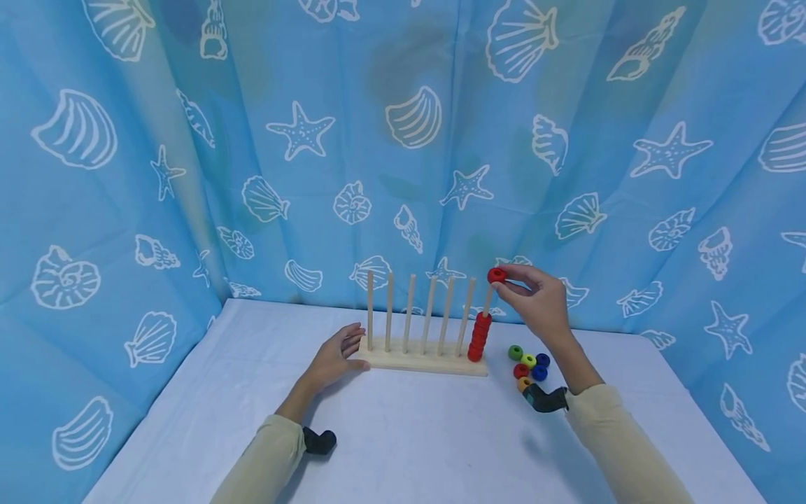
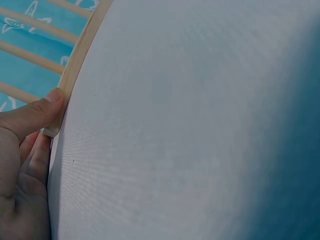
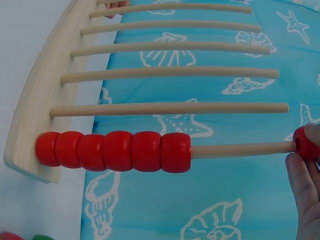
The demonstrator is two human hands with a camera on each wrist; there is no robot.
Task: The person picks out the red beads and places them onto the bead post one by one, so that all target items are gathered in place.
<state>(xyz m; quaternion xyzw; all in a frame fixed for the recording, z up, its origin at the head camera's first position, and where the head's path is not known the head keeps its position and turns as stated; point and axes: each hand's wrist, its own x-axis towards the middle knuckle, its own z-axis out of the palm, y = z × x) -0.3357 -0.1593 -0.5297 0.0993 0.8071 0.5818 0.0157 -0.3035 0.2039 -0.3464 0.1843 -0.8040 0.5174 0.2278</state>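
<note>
A wooden stand has a flat base [image 1: 422, 363] and a row of several upright pegs [image 3: 170, 110]. My left hand [image 1: 331, 360] grips the base's left end, thumb on the front edge and fingers behind, as the left wrist view shows. On the rightmost peg [image 3: 242, 149] sits a stack of red beads [image 1: 479, 337], pressed one against another from the base up. Between thumb and fingertips my right hand [image 1: 543, 302] pinches another red bead [image 1: 496, 275] at that peg's tip. In the right wrist view the bead's hole faces the tip; whether the peg has entered it I cannot tell.
Loose beads lie right of the stand: a green bead [image 1: 515, 352], a yellow-green bead [image 1: 528, 361], blue beads [image 1: 539, 372], a red bead [image 1: 520, 371] and an orange bead [image 1: 524, 383]. A white cloth [image 1: 428, 441] covers the table. A blue shell-patterned curtain [image 1: 352, 175] hangs behind.
</note>
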